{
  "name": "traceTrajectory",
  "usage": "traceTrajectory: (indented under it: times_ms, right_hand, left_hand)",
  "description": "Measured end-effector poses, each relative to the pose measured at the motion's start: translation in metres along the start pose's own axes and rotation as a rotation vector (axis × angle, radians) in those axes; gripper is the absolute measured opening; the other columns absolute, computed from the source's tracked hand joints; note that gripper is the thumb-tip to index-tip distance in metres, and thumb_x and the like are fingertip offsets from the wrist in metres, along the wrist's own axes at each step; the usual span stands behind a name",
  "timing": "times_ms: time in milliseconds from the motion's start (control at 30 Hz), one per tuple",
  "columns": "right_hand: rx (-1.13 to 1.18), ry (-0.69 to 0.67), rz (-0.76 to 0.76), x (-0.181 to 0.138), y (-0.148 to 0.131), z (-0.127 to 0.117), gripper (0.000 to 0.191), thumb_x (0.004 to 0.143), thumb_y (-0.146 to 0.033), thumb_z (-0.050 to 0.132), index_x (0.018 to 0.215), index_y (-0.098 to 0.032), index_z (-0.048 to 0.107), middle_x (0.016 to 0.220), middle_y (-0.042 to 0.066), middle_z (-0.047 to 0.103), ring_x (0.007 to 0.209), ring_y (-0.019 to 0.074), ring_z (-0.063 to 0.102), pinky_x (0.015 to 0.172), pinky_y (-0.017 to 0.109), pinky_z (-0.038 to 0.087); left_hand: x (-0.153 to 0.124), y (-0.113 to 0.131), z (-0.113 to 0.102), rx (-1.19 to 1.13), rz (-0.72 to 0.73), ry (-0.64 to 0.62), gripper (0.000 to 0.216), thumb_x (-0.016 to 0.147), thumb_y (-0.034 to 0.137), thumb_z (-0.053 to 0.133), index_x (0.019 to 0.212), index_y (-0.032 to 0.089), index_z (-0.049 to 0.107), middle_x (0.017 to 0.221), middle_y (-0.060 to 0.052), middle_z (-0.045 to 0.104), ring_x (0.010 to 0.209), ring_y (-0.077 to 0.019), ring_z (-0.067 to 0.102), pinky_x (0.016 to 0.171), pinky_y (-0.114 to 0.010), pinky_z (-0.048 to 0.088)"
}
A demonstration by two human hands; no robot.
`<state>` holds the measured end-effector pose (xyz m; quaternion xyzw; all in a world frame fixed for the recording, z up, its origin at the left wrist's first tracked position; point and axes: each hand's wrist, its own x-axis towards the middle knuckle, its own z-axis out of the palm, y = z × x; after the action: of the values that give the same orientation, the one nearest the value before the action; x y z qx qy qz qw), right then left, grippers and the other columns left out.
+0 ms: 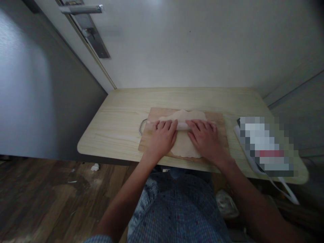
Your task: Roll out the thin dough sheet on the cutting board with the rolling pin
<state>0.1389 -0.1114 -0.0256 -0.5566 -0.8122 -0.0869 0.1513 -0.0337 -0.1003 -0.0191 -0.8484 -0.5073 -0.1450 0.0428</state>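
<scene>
A pale rolling pin lies crosswise over a flattened sheet of dough. My left hand is closed over the pin's left part, with the fingers curved across its top. Over the right part, my right hand is closed in the same way, thumb on the near side. Between the hands a short stretch of the pin shows; the rest is mostly covered by them. The uneven dough reaches beyond the pin on both the far and near sides. Beneath it is a wooden cutting board with a metal loop handle on its left.
The board sits on a light wood-grain table with rounded corners. To the right lies a blurred-out device, with a white cable over the edge. Behind stands a white door with a metal handle.
</scene>
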Motion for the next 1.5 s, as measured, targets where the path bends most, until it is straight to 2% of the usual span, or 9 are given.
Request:
traceTrajectory:
  times_ms: [167, 267, 433, 633, 800, 967, 1133, 1300, 1500]
  right_hand:
    - [0.026, 0.021, -0.009, -0.039, -0.012, -0.013, 0.041, 0.087, -0.028, 0.039, 0.126, -0.015, 0.044, 0.122, 0.013, 0.051, 0.111, 0.0253, 0.042, 0.101, 0.046, 0.024]
    - [0.044, 0.015, -0.026, -0.045, -0.009, -0.009, 0.045, 0.088, -0.03, 0.038, 0.13, -0.012, 0.039, 0.127, 0.014, 0.047, 0.119, 0.0258, 0.038, 0.104, 0.048, 0.022]
    - [0.048, -0.009, 0.001, -0.003, 0.01, 0.004, 0.048, 0.09, -0.035, 0.033, 0.131, -0.012, 0.038, 0.132, 0.014, 0.047, 0.123, 0.0251, 0.037, 0.103, 0.049, 0.023]
    - [0.058, -0.036, 0.042, 0.039, 0.025, 0.008, 0.045, 0.091, -0.036, 0.029, 0.123, -0.011, 0.049, 0.128, 0.013, 0.051, 0.122, 0.0245, 0.04, 0.103, 0.047, 0.024]
    - [0.06, 0.026, 0.047, -0.012, 0.003, -0.001, 0.042, 0.09, -0.037, 0.034, 0.123, -0.014, 0.047, 0.12, 0.013, 0.056, 0.111, 0.025, 0.047, 0.098, 0.046, 0.03]
    - [0.096, 0.055, 0.057, -0.062, -0.022, -0.015, 0.047, 0.089, -0.038, 0.035, 0.131, -0.016, 0.037, 0.125, 0.014, 0.049, 0.118, 0.0268, 0.041, 0.104, 0.05, 0.022]
    - [0.125, 0.038, 0.061, -0.026, -0.003, -0.015, 0.049, 0.09, -0.039, 0.029, 0.133, -0.017, 0.034, 0.124, 0.013, 0.05, 0.119, 0.0257, 0.041, 0.104, 0.05, 0.023]
    - [0.041, 0.016, 0.092, 0.021, 0.021, -0.003, 0.045, 0.091, -0.037, 0.028, 0.122, -0.012, 0.049, 0.127, 0.016, 0.051, 0.118, 0.0271, 0.044, 0.102, 0.053, 0.024]
    - [0.093, -0.034, -0.051, -0.002, 0.027, -0.005, 0.031, 0.09, -0.031, 0.036, 0.102, -0.016, 0.06, 0.119, 0.01, 0.058, 0.112, 0.0235, 0.051, 0.102, 0.052, 0.026]
  left_hand:
    - [-0.036, 0.012, -0.015, -0.076, 0.017, 0.004, 0.038, 0.089, 0.027, 0.039, 0.125, 0.016, 0.044, 0.126, -0.01, 0.05, 0.117, -0.0247, 0.041, 0.1, -0.043, 0.028]
    - [-0.036, 0.012, -0.014, -0.082, 0.037, -0.02, 0.04, 0.09, 0.029, 0.037, 0.127, 0.014, 0.042, 0.126, -0.011, 0.05, 0.117, -0.0245, 0.041, 0.101, -0.043, 0.028]
    - [0.009, -0.01, 0.001, 0.008, 0.046, -0.023, 0.041, 0.092, 0.034, 0.034, 0.125, 0.011, 0.043, 0.13, -0.013, 0.048, 0.122, -0.0249, 0.039, 0.106, -0.048, 0.019]
    - [0.055, -0.039, 0.003, 0.002, 0.088, -0.126, 0.041, 0.094, 0.038, 0.026, 0.103, 0.014, 0.057, 0.11, -0.011, 0.06, 0.104, -0.0212, 0.054, 0.09, -0.036, 0.039]
    - [0.013, -0.022, -0.01, -0.075, 0.021, -0.059, 0.038, 0.093, 0.037, 0.029, 0.112, 0.015, 0.053, 0.124, -0.009, 0.055, 0.116, -0.022, 0.048, 0.102, -0.044, 0.028]
    - [-0.037, 0.0, -0.026, -0.253, -0.066, -0.031, 0.035, 0.093, 0.032, 0.03, 0.118, 0.017, 0.051, 0.124, -0.007, 0.056, 0.117, -0.0187, 0.048, 0.103, -0.046, 0.03]
    - [-0.019, -0.016, -0.014, -0.211, -0.031, -0.049, 0.036, 0.093, 0.027, 0.028, 0.116, 0.015, 0.053, 0.122, -0.009, 0.057, 0.116, -0.0187, 0.05, 0.104, -0.046, 0.03]
    - [0.018, -0.033, -0.004, -0.132, 0.024, -0.095, 0.042, 0.094, 0.031, 0.024, 0.11, 0.013, 0.058, 0.128, -0.011, 0.051, 0.122, -0.0198, 0.044, 0.098, -0.037, 0.038]
    - [-0.002, -0.041, -0.013, -0.126, 0.135, -0.102, 0.034, 0.09, 0.036, 0.04, 0.115, 0.016, 0.053, 0.126, -0.01, 0.053, 0.116, -0.0221, 0.049, 0.097, -0.04, 0.038]
